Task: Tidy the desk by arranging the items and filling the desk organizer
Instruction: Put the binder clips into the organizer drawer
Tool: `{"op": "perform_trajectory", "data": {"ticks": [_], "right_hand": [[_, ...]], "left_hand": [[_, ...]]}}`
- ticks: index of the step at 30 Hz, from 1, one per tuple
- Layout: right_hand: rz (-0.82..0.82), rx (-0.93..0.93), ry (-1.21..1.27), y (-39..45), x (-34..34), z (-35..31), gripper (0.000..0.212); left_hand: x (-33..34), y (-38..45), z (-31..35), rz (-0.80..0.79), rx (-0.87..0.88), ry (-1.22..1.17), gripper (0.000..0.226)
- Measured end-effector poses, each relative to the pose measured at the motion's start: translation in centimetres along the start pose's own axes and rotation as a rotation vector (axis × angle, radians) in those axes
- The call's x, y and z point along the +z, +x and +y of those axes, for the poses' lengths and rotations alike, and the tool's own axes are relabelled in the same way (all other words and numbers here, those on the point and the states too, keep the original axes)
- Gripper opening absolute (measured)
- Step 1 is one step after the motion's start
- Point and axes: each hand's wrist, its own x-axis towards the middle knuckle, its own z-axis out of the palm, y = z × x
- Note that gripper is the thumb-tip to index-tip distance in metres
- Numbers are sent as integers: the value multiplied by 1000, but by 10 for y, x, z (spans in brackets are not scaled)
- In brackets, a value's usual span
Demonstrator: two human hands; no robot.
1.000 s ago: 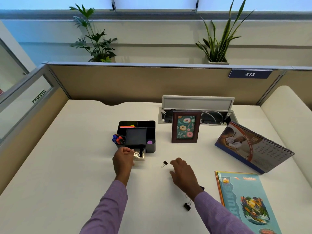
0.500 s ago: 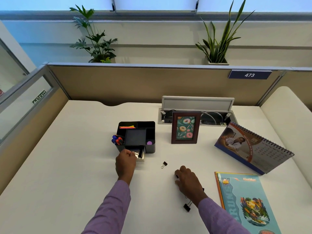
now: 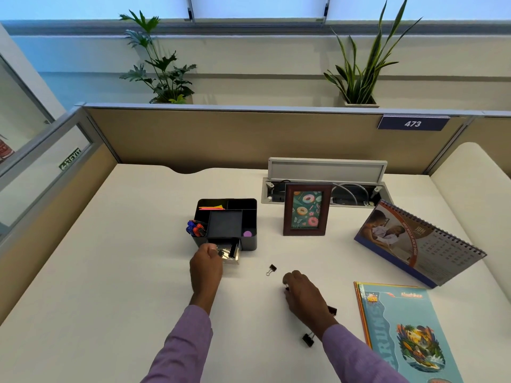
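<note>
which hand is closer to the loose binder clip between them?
Right. The right hand sits just right of and below the binder clip; the left hand is farther left, at the organizer drawer.

The wide cream desk top (image 3: 116,272) looks smooth and matt, like laminate. The black box-shaped desk organizer (image 3: 250,241) seems to be moulded plastic with a dull sheen, and its pulled-out small drawer (image 3: 231,251) holds shiny metallic pieces. The small black binder clip (image 3: 271,269) has thin wire handles that look like metal. The dark brown picture frame (image 3: 307,210) appears to be polished wood around a glossy printed picture. The spiral-bound desk calendar (image 3: 420,244) shows glossy paper pages on a wire coil. The turquoise illustrated book (image 3: 403,335) has a slick paper cover. The beige partition panel (image 3: 221,136) looks cloth-covered, edged in grey metal. The purple shirt sleeves (image 3: 182,346) are finely woven cloth.
</note>
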Motion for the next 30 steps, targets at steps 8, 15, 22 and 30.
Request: {"op": "perform_trajectory", "data": {"ticks": [8, 15, 22, 30], "right_hand": [[149, -115, 307, 25, -36, -74, 26], [219, -167, 348, 31, -47, -99, 27], [184, -116, 303, 20, -26, -64, 43], [82, 67, 103, 0, -6, -6, 47]], "left_hand": [[4, -28, 23, -295, 137, -31, 17], [3, -30, 21, -330, 167, -56, 13], [-13, -2, 13, -60, 10, -84, 20], [-10, 21, 1, -88, -69, 14, 22]]}}
